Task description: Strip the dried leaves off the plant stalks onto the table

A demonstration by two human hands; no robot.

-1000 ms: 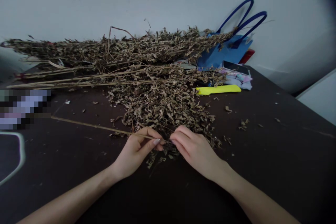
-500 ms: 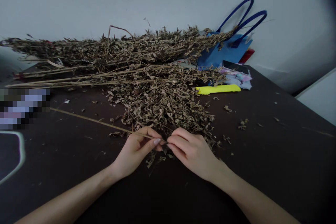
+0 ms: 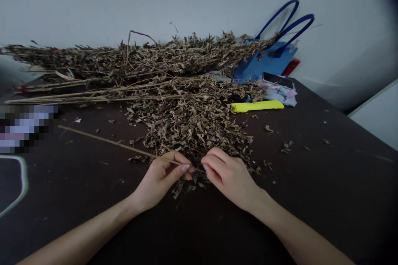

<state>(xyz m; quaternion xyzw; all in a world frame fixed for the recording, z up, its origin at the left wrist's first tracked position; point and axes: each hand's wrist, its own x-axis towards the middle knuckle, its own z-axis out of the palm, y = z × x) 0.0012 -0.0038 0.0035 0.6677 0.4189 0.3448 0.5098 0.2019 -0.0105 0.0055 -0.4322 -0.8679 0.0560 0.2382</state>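
- Left hand pinches a thin bare stem between thumb and fingers; that grip is clenched on it, near the middle of the worktop.
- The stem runs away to the far left, lying low over the dark surface, its near end between the two hands.
- Right hand meets it just to the right, fingertips curled in at the stem's tip. It looks closed on the tip or the leaf bits there; which of the two I can't tell.
- Loose dry leaves heap just beyond both hands, a few crumbs under them.
- Farther back lie uncut leafy stalks, stacked along the wall.
- Far right: a yellow tool, a blue bag, some folded cloth.
- My tip for stripping well: keep the left pinch firm and steady, let the right fingers slide along the stem rather than tug, and work over the heap so the leaves fall onto it.
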